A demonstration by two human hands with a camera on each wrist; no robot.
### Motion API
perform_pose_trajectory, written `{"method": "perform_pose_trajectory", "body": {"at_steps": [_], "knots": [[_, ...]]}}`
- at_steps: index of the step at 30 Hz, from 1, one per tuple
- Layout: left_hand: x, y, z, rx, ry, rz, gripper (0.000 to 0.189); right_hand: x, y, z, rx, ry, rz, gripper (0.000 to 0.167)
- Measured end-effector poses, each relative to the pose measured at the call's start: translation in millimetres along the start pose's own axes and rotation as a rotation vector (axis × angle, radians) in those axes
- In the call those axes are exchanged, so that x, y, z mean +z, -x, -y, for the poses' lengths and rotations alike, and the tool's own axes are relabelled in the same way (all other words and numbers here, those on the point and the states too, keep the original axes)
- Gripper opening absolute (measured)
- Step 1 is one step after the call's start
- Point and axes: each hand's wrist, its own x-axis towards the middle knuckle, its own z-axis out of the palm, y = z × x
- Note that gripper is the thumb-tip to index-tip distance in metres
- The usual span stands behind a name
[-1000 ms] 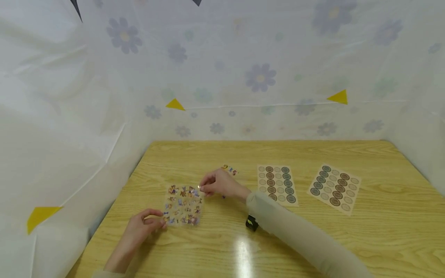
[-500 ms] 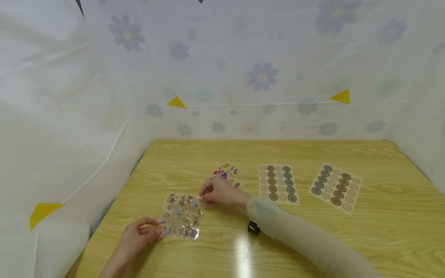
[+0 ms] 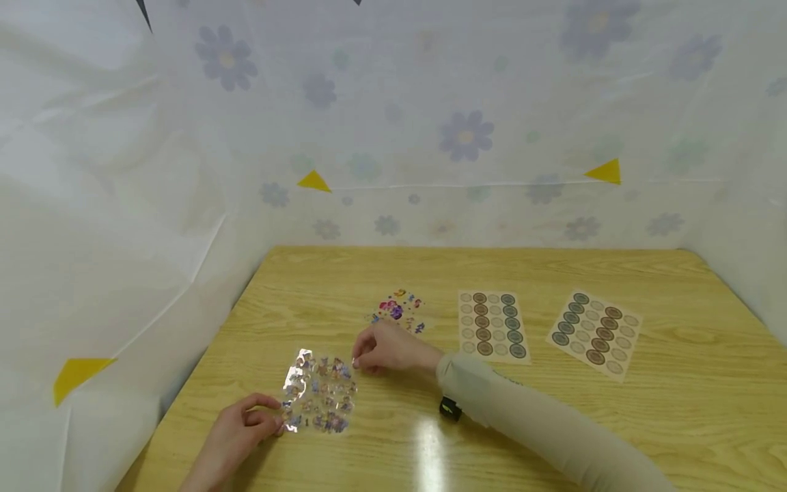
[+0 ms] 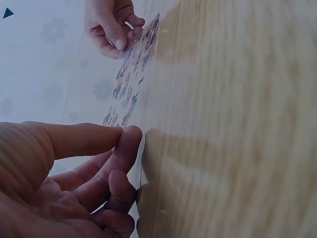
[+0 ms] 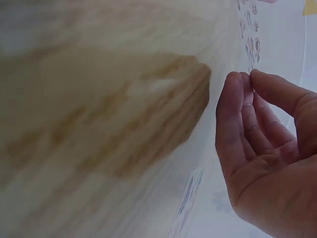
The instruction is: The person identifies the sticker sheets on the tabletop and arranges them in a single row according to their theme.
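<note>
A clear sticker sheet [image 3: 320, 393] with small cartoon figures is held between my two hands at the left front of the table, glare along its left edge. My left hand [image 3: 236, 434] pinches its near left corner between thumb and fingers. At the far right corner, my right hand [image 3: 390, 347] grips the edge with thumb and fingertips. In the left wrist view, the sheet [image 4: 130, 87] stretches from the left fingertips towards the right hand [image 4: 109, 25]. The right wrist view has the sheet [image 5: 251, 39] running off from the pinching right hand [image 5: 267, 148].
Behind the right hand lies another clear sheet with colourful stickers [image 3: 393, 309], partly covered by that hand. Two beige sheets of round stickers, one upright [image 3: 494, 326] and one turned [image 3: 595, 333], lie further right. White flowered sheeting [image 3: 393, 137] encloses the wooden table [image 3: 522, 437].
Both hands have brought the clear sheet nearer the table's front edge. More of the colourful sticker sheet behind the right hand now shows. The other sheets stay put.
</note>
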Motion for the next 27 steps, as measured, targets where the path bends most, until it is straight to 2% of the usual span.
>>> {"method": "perform_pose_trajectory", "body": {"at_steps": [6, 16, 27], "knots": [[0.3, 1.7, -1.0, -0.025, -0.053, -0.039, 0.024, -0.4, -1.4, 2.7, -0.001, 0.146, 0.005, 0.002], [3.1, -1.8, 0.1, -0.077, -0.119, -0.061, 0.027, 1.9, -2.4, 3.3, -0.021, 0.274, 0.023, 0.004], [5.8, -4.7, 2.1, -0.015, -0.219, -0.071, 0.023, 4.6, -2.6, 3.7, -0.019, 0.311, 0.026, 0.005]]}}
